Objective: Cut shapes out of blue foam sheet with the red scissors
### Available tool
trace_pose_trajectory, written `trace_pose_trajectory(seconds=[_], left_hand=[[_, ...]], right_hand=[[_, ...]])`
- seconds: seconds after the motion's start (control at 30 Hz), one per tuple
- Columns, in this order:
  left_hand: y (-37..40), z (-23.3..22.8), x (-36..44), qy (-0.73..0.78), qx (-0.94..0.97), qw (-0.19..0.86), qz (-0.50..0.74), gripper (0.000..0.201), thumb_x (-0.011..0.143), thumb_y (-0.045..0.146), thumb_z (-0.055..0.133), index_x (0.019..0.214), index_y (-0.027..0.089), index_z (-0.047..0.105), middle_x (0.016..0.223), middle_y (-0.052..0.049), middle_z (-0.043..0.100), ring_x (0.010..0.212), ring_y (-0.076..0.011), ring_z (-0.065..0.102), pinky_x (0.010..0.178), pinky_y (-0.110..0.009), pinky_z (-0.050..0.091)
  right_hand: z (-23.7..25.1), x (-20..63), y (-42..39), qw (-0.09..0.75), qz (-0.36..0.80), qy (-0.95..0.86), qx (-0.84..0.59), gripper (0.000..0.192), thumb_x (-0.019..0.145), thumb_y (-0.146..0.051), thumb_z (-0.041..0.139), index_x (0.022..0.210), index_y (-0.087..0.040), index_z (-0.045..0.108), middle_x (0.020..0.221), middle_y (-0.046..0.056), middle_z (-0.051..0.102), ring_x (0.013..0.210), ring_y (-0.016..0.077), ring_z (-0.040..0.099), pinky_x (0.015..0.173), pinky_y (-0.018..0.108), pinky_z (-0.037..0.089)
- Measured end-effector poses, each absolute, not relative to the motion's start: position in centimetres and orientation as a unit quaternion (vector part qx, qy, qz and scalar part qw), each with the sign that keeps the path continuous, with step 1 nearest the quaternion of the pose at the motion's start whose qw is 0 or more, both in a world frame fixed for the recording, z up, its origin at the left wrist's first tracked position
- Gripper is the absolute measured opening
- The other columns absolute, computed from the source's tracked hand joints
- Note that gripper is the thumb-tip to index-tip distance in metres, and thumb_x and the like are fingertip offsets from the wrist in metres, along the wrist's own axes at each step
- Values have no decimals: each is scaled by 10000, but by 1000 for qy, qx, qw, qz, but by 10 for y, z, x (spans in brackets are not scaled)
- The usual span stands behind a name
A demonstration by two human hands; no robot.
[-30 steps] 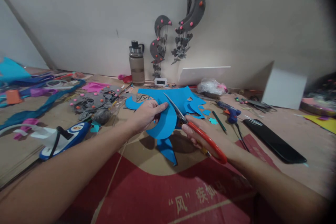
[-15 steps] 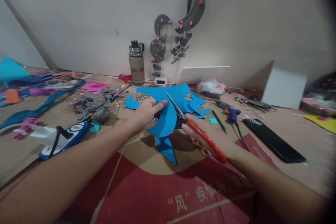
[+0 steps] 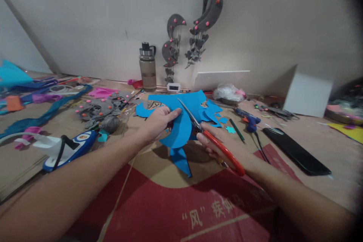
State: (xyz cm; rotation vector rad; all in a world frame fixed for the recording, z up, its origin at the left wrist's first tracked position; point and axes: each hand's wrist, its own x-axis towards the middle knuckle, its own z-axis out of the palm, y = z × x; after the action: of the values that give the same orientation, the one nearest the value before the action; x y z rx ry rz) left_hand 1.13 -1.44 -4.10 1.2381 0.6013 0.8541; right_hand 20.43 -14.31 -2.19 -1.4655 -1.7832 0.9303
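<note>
A sheet of blue felt or craft foam (image 3: 181, 132), partly cut into a curved shape, is pinched between the thumb and fingers of my left hand (image 3: 161, 121). My right hand (image 3: 211, 140) grips red-handled scissors (image 3: 224, 149), whose blades lie along the blue sheet and point away to the upper left. Below the sheet dangles or lies a pointed blue strip (image 3: 180, 160). A crescent-shaped blue piece (image 3: 144, 110) rests left of my left hand, and several blue scraps (image 3: 211, 114) lie beyond the scissors.
A glue gun (image 3: 248, 119), a dark green pencil (image 3: 237, 130) and a black phone (image 3: 296, 151) lie on the right. On the left are a blue-and-white power strip (image 3: 72, 149) and grey felt ornaments (image 3: 98, 111). A water bottle (image 3: 148, 67) stands by the wall.
Hands, sheet and scissors hold almost the same position; only a very slight shift of the whole view shows.
</note>
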Motion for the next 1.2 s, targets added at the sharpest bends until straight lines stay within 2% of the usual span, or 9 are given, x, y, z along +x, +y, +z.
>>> trace_pose_trajectory(seconds=[0.23, 0.37, 0.53, 0.77, 0.97, 1.2], left_hand=[[-22, -33, 15, 250, 524, 705, 407, 458, 699, 442, 878, 586, 179, 519, 509, 23, 511, 470, -97, 473, 460, -225, 357], [-23, -32, 15, 244, 520, 701, 424, 468, 681, 409, 884, 595, 182, 482, 524, 43, 468, 459, -74, 414, 453, -214, 324], [-24, -30, 15, 250, 505, 710, 422, 419, 732, 380, 844, 636, 176, 490, 587, 25, 503, 505, -83, 468, 491, -209, 364], [-24, -29, 16, 253, 505, 700, 437, 376, 791, 315, 793, 631, 170, 485, 561, 42, 462, 485, -68, 428, 462, -186, 332], [-25, -27, 16, 249, 512, 696, 439, 321, 817, 268, 745, 639, 175, 495, 553, 38, 484, 481, -81, 455, 461, -194, 357], [-26, -28, 16, 231, 527, 696, 429, 339, 798, 330, 767, 636, 179, 511, 556, 34, 502, 489, -94, 481, 473, -211, 381]], right_hand=[[-38, 209, -138, 380, 392, -629, -554, 475, 916, -691, 564, 838, -235, 454, 746, -24, 461, 599, 115, 433, 489, 237, 358], [-36, 207, -138, 384, 438, -598, -551, 488, 900, -690, 592, 838, -231, 439, 752, -34, 466, 570, 91, 405, 474, 218, 349], [-24, 202, -141, 375, 455, -575, -568, 538, 848, -720, 631, 809, -228, 417, 712, -48, 442, 547, 83, 392, 464, 213, 337], [-20, 199, -143, 383, 451, -548, -591, 564, 799, -751, 655, 791, -232, 433, 698, -40, 473, 551, 102, 410, 473, 228, 338], [-18, 203, -145, 350, 443, -600, -567, 520, 890, -719, 582, 814, -223, 446, 721, -36, 487, 609, 108, 473, 551, 239, 407], [-12, 197, -146, 345, 433, -603, -574, 571, 855, -780, 556, 798, -235, 397, 683, -51, 438, 554, 103, 427, 525, 251, 371]])
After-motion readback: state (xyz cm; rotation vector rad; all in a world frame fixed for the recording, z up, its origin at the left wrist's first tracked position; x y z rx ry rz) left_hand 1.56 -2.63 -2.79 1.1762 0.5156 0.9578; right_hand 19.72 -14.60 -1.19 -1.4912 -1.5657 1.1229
